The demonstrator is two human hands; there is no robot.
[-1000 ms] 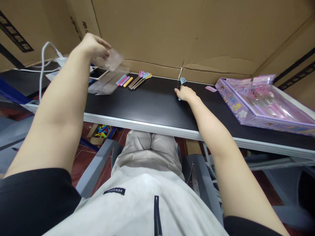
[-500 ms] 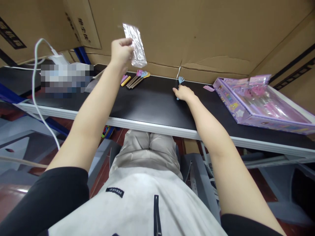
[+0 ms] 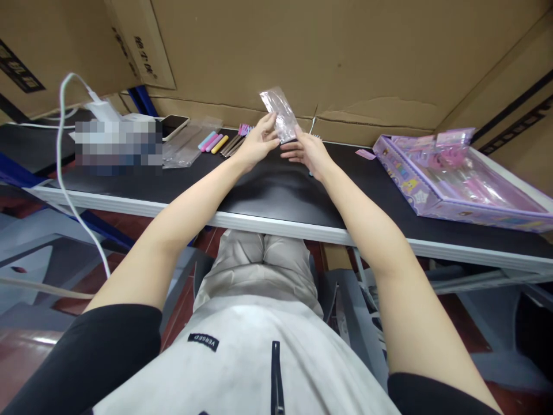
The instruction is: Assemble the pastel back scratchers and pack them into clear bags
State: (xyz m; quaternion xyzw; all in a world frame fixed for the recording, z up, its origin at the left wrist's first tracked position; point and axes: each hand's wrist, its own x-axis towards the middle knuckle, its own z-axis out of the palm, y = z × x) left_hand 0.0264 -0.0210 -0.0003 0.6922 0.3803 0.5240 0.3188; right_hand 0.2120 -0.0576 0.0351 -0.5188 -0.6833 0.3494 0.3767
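My left hand pinches a small clear plastic bag and holds it up over the middle of the black table. My right hand is just to its right, fingers stretched toward the bag's lower edge and touching or almost touching it. A light blue fork lies on the table behind my right hand, mostly hidden by it.
A row of coloured forks and sticks lies at the back left, beside a pile of clear bags and a phone. A purple toy box fills the right side. Cardboard walls stand behind; a white cable hangs at left.
My left hand picked a clear bag from the pile, raised it, then carried it right to the table's middle. My right hand lifted off the blue fork and met the bag.
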